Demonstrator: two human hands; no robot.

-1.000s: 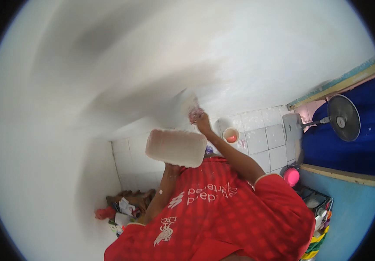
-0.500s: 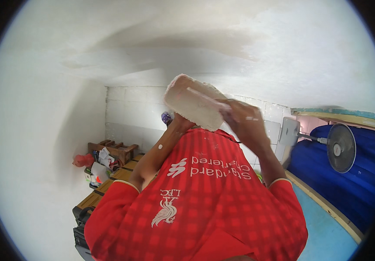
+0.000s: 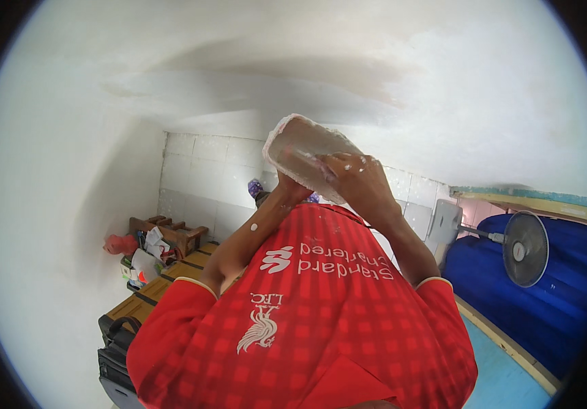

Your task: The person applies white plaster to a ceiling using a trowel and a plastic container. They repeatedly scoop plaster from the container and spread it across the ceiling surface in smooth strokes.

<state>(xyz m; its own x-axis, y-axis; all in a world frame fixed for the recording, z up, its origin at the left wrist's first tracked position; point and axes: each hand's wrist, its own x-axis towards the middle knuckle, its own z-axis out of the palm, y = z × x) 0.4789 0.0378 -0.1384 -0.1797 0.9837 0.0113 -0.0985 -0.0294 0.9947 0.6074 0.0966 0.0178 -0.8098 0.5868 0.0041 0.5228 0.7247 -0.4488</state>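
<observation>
The right hand (image 3: 356, 176), near the centre of the frame, is curled around a thin tool (image 3: 325, 168), mostly hidden by its fingers. The left hand (image 3: 292, 189) supports a pale tub (image 3: 310, 146) from below, its fingertips out of sight. The tub, tilted above mid-frame, looks light and thin-walled, probably slightly flexible; its white-smeared rim may be slippery, so a palm under the base seems surest. Beyond, a pale wall (image 3: 252, 88) fills the upper frame.

Fan (image 3: 525, 250) obstructs right side; open air left of container (image 3: 300, 146)
</observation>
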